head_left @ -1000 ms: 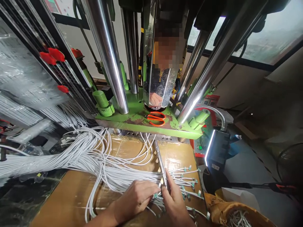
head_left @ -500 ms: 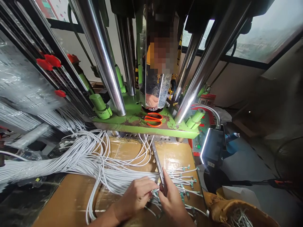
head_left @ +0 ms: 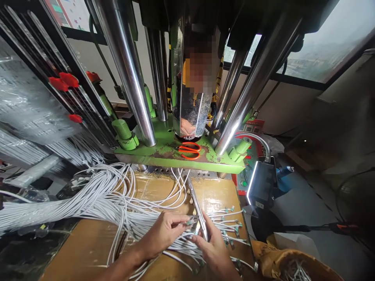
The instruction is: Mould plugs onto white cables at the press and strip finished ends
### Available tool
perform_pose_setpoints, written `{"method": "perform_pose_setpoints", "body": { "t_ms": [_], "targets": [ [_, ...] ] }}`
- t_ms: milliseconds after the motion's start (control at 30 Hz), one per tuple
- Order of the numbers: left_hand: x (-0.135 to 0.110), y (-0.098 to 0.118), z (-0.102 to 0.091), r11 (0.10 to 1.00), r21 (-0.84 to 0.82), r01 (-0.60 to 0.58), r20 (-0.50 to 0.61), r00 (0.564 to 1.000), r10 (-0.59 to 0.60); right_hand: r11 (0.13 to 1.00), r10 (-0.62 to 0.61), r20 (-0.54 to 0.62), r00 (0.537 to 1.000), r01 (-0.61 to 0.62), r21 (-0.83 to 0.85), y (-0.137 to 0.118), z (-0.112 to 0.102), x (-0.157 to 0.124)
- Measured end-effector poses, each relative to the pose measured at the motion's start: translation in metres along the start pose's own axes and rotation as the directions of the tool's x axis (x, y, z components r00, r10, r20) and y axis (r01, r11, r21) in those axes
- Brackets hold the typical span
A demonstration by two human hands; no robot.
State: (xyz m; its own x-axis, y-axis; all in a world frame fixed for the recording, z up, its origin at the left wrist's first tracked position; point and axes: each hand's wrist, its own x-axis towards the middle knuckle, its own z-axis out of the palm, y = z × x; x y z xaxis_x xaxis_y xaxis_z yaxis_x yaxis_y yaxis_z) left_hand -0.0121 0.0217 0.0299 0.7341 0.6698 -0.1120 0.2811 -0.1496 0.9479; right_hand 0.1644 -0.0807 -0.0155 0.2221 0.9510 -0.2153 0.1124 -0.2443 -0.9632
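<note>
My left hand (head_left: 162, 234) is closed, its thumb and fingertips pinching a small greenish connector (head_left: 190, 222) like those on the cable ends. Close beside it, my right hand (head_left: 214, 246) grips the near end of a long narrow metal bar (head_left: 197, 203). Small pale, brass-like pieces stick out along the bar's left edge. The bar's far end rests at the edge of the green press base. Under and around both hands lies a thick bundle of white cables (head_left: 96, 203), with greenish connectors on the ends fanned out to the right.
Orange-handled scissors (head_left: 190, 150) lie on the green press base (head_left: 140, 159), between shiny steel columns (head_left: 131, 86). A lit work lamp (head_left: 259, 183) stands at the right. A brown bag (head_left: 263, 253) of white offcuts sits at lower right. Brown cardboard (head_left: 73, 249) covers the worktop.
My left hand has moved slightly up and left, away from the right thumb, with the connector in its fingertips. My right hand stays on the bar, its thumb a little lower and further left.
</note>
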Motion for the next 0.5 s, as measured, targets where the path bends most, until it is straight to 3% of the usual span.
{"method": "perform_pose_setpoints", "body": {
  "t_ms": [100, 233, 500],
  "targets": [
    [0.002, -0.011, 0.006, 0.949, 0.255, -0.187, -0.021, 0.98, 0.199, 0.997, 0.06, 0.013, 0.998, -0.06, 0.042, -0.001, 0.001, 0.0],
    [0.004, -0.024, 0.011, 0.836, 0.413, -0.361, -0.045, 0.909, 0.415, 0.997, 0.059, 0.016, 0.998, -0.06, 0.051, -0.006, 0.0, 0.0],
    [0.006, -0.027, 0.01, 0.761, 0.473, -0.444, -0.041, 0.852, 0.522, 0.997, 0.049, 0.038, 0.998, -0.051, 0.058, -0.01, 0.0, 0.001]
  ]
}}
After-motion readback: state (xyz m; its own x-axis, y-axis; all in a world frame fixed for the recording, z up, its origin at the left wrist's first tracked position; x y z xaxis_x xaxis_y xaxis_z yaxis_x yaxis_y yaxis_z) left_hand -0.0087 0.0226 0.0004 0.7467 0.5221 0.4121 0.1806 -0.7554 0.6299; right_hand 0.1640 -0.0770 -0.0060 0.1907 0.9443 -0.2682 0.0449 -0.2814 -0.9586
